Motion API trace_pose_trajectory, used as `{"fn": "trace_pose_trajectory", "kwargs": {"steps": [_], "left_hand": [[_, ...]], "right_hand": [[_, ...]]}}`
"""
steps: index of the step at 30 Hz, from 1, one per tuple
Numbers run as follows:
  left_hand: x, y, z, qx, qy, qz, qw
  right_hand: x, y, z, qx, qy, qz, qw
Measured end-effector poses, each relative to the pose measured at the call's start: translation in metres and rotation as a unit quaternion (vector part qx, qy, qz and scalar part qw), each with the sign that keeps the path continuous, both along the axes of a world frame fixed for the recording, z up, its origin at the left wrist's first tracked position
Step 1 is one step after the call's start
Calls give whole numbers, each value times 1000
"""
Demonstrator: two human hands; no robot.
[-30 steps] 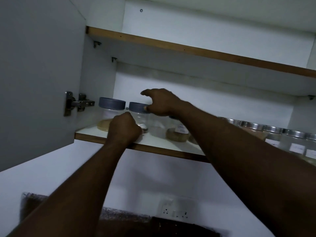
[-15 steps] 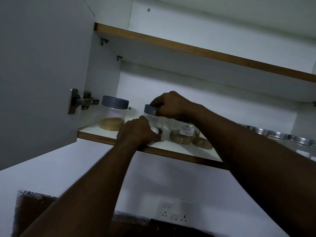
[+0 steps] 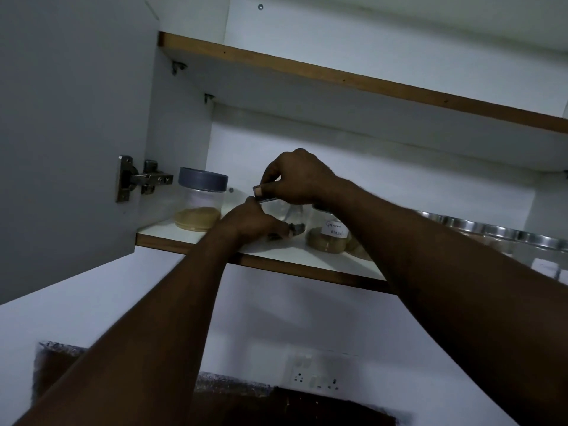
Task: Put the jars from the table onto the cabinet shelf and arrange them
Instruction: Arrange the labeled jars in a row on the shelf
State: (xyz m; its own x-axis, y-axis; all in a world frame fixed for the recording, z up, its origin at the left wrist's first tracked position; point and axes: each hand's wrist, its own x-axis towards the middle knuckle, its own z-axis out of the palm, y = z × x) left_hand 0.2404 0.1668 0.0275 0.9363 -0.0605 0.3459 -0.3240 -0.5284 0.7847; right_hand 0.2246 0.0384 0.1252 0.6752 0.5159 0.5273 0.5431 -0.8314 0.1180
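Both arms reach up into an open wall cabinet. On the lower shelf [image 3: 172,233], close to its near edge, stands a clear jar [image 3: 285,213], and both hands are on it. The left hand [image 3: 252,224] comes in from the left with its grip clenched round the lower part of the jar, fingers curled across the glass. The right hand [image 3: 299,179] comes over the top, its grip grasping the lid [image 3: 266,198] between thumb and bent fingers; only a thin strip of the lid shows under the hand.

To the left, apart from the held jar, a grey-lidded jar [image 3: 199,204] stands upright with a layer of tan powder at the bottom. Just right of the held jar is a labelled jar [image 3: 330,238] with brown powder and a handwritten white label. Further right along the shelf, steel-lidded jars [image 3: 491,232] stand in a row, partly hidden by the right forearm.

The cabinet door [image 3: 67,133] stands open on the left, held by a metal hinge [image 3: 138,178]. An upper shelf [image 3: 338,78] with a wooden edge runs above. On the wall below is a wall socket [image 3: 316,376].
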Motion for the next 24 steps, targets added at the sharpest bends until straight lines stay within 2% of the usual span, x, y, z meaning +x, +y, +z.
{"fn": "trace_pose_trajectory", "kwargs": {"steps": [3,5,8,13,15,19,21,24], "left_hand": [[-7,-3,-1,1,-18,-1,1000],[-8,-4,-3,16,-33,35,999],[-7,-2,-3,19,-32,72,997],[-11,6,0,-40,15,3,999],[-13,4,0,-27,1,1,1000],[-16,-1,-2,27,-39,38,998],[-16,-1,-2,9,-36,33,999],[-13,2,-2,-27,-17,23,999]], "right_hand": [[1,0,-2,-2,-93,-44,995],[-1,1,1,-14,-113,-52,992],[-7,0,9,-24,-80,-51,995],[-12,-13,12,-31,27,-2,999],[-12,-18,9,-18,54,26,998],[-10,-20,2,-5,28,40,999],[-10,-20,0,-11,10,35,999],[-8,-24,5,19,48,41,998]]}}
